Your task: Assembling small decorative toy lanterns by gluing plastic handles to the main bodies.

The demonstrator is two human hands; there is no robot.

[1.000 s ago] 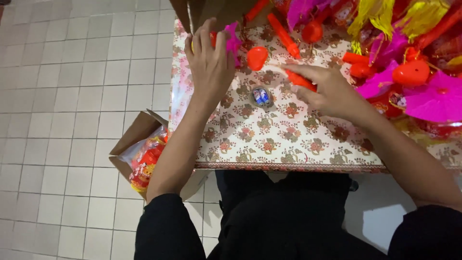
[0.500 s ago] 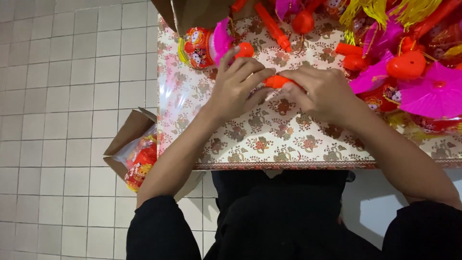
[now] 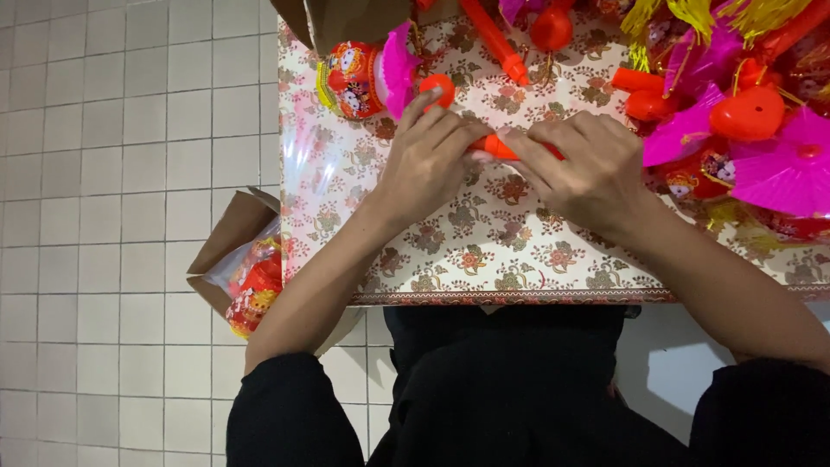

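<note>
Orange-red plastic stick [image 3: 494,147] at the middle of the table, held between both hands just above the floral cloth; only a short stretch showing between the fingers, both ends covered, full shape impossible to tell. Left hand [image 3: 430,160] knuckles up, fingers curled tight over the stick's left end, index fingertip reaching up beside a small round orange cap [image 3: 439,86]; whether finger and cap touch, unclear. Right hand [image 3: 586,169] palm down, fingers bent and closed over the stick's right end, thumb tucked under and out of sight. Both forearms bare, running down to black sleeves at the bottom edge.

Just above the left hand, a red printed lantern [image 3: 350,79] with a pink paper fan [image 3: 398,69] against it. Further up, a long orange tube [image 3: 494,36], cut off by the top edge. To the right, a crowded heap of pink paper fans [image 3: 778,169], a red heart-shaped piece [image 3: 748,114] and yellow tassels [image 3: 692,13], partly out of frame and hard to separate.

Table [image 3: 484,251] covered in a flowered cloth. On the tiled floor to the left, an open cardboard box [image 3: 229,238] holding red printed packets [image 3: 257,290] in clear wrap, half hidden by the left forearm and the table edge.
</note>
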